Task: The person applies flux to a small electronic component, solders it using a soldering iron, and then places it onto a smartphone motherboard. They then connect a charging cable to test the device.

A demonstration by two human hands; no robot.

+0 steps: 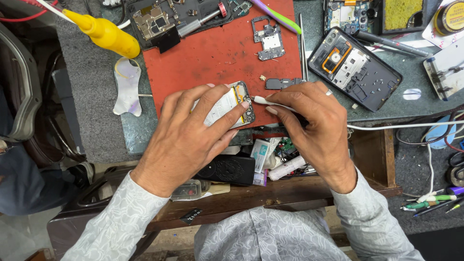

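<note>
My left hand [191,135] rests on an opened phone [231,102] lying on a red work mat [217,58], fingers pressing its white battery and edge. My right hand [316,128] grips a thin white tool [263,101], whose tip touches the phone's right edge near the camera end. A small black part [280,83] lies on the mat just above my right hand. A loose circuit board [268,39] sits further up the mat.
A yellow squeeze bottle [106,33] lies at the upper left. Another opened phone [354,60] sits at the right, a metal rod [302,43] beside the mat. An open wooden drawer [377,159] below holds small parts, tubes and a black case [227,170]. A white cable [401,126] runs rightward.
</note>
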